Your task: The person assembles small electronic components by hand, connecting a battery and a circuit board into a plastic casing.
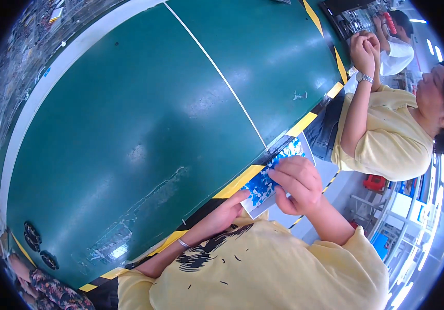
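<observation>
A shallow white box (253,213) sits against the table's near edge, in front of my body. It holds many small blue and white pieces (259,187). My left hand (228,211) grips the box's left end, its thumb lying at the rim and its other fingers mostly hidden. Over the box's right part, my right hand (300,185) is closed, with thumb and fingers drawn together near the pieces. Whatever its fingertips hold is too small or hidden to make out.
The green table (144,129) has a yellow-and-black taped edge and a thin white line (216,67) across it. Several dark oval parts (33,236) lie at the far left. A co-worker in yellow (387,129) sits close on my right; a flowered sleeve (51,289) shows at lower left.
</observation>
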The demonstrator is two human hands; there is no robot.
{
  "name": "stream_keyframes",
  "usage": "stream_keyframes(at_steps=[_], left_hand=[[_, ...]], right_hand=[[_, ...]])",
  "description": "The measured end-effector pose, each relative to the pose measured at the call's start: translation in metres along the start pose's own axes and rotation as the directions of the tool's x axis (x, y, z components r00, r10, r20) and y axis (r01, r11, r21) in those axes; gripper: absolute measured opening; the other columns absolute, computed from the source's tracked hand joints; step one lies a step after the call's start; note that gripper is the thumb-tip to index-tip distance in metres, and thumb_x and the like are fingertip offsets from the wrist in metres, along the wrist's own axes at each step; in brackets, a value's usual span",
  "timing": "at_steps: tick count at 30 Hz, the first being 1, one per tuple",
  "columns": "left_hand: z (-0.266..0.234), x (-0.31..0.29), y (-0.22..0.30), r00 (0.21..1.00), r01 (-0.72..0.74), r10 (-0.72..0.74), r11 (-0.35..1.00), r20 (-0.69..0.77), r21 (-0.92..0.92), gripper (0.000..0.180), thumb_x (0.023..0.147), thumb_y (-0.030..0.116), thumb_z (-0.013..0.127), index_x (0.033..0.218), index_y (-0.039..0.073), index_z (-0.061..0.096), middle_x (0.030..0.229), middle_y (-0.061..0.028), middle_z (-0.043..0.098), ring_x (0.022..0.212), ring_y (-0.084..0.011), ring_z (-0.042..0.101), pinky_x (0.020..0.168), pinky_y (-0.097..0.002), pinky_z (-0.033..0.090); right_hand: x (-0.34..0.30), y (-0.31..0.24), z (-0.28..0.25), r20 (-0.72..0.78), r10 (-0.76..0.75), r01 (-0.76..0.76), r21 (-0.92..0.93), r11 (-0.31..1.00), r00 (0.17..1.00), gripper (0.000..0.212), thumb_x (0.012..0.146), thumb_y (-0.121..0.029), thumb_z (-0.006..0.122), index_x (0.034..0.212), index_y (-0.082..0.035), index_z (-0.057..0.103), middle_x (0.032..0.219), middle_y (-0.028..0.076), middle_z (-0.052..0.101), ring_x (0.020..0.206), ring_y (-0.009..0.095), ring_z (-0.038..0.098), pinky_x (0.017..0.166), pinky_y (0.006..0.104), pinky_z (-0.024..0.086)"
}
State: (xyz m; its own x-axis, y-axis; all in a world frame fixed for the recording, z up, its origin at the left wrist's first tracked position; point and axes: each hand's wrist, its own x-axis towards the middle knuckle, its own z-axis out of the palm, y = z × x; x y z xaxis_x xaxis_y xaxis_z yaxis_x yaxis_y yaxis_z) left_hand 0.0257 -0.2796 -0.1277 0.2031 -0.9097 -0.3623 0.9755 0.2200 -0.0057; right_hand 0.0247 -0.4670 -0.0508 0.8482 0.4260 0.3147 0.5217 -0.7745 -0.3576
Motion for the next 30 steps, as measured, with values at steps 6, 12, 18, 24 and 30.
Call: stream_keyframes(at_steps=[6, 12, 18, 24, 30], left_hand=[[-0.014, 0.002, -0.004, 0.999, -0.012, 0.01, 0.999, 0.049, 0.038, 0.042, 0.097, 0.029, 0.04, 0.13, 0.004, 0.039, 0.126, -0.0064, 0.05, 0.116, -0.0153, 0.048, 0.101, -0.0328, 0.035], [-0.018, 0.004, -0.008, 1.0, -0.006, 0.006, 0.999, 0.007, 0.041, 0.041, 0.096, 0.029, 0.044, 0.128, 0.003, 0.041, 0.126, -0.0057, 0.05, 0.115, -0.0141, 0.048, 0.101, -0.0321, 0.035], [-0.016, 0.002, -0.006, 1.0, -0.009, 0.009, 1.0, 0.022, -0.019, 0.039, 0.094, 0.024, 0.046, 0.126, 0.002, 0.042, 0.127, -0.0067, 0.05, 0.116, -0.0155, 0.047, 0.102, -0.0316, 0.031], [-0.002, 0.004, -0.002, 0.996, -0.078, 0.08, 0.995, 0.029, -0.064, 0.037, 0.09, 0.012, 0.049, 0.125, 0.001, 0.043, 0.125, -0.0079, 0.051, 0.118, -0.0169, 0.047, 0.103, -0.0325, 0.032], [0.018, 0.002, -0.004, 0.978, -0.207, 0.207, 0.978, 0.021, -0.013, 0.049, 0.084, -0.003, 0.048, 0.132, 0.003, 0.038, 0.13, -0.0091, 0.046, 0.12, -0.0172, 0.045, 0.102, -0.032, 0.035]], right_hand=[[0.002, 0.002, 0.001, -0.042, 0.042, -0.034, 0.168, 0.985, 0.998, 0.005, 0.07, -0.002, 0.058, 0.071, -0.002, 0.062, 0.073, 0.009, 0.059, 0.062, 0.021, 0.056, 0.057, 0.03, 0.046], [-0.009, 0.011, 0.007, 0.034, 0.728, -0.322, 0.91, 0.261, 0.685, 0.035, 0.095, -0.022, 0.038, 0.064, -0.007, 0.039, 0.055, 0.0, 0.036, 0.043, 0.009, 0.03, 0.042, 0.0242, 0.027], [0.009, 0.026, -0.001, 0.216, 0.848, 0.037, 0.963, -0.266, 0.484, 0.041, 0.097, -0.038, 0.034, 0.068, -0.009, 0.039, 0.052, -0.002, 0.026, 0.041, 0.009, 0.022, 0.04, 0.024, 0.023], [0.008, 0.029, -0.013, 0.266, 0.795, 0.065, 0.932, -0.356, 0.545, 0.045, 0.096, -0.044, 0.034, 0.069, -0.009, 0.039, 0.049, -0.003, 0.024, 0.039, 0.007, 0.021, 0.038, 0.0225, 0.021], [-0.007, 0.014, -0.025, 0.005, 0.731, -0.485, 0.75, 0.449, 0.683, 0.05, 0.096, -0.044, 0.032, 0.071, -0.002, 0.046, 0.065, 0.005, 0.042, 0.057, 0.015, 0.047, 0.052, 0.0257, 0.042]])
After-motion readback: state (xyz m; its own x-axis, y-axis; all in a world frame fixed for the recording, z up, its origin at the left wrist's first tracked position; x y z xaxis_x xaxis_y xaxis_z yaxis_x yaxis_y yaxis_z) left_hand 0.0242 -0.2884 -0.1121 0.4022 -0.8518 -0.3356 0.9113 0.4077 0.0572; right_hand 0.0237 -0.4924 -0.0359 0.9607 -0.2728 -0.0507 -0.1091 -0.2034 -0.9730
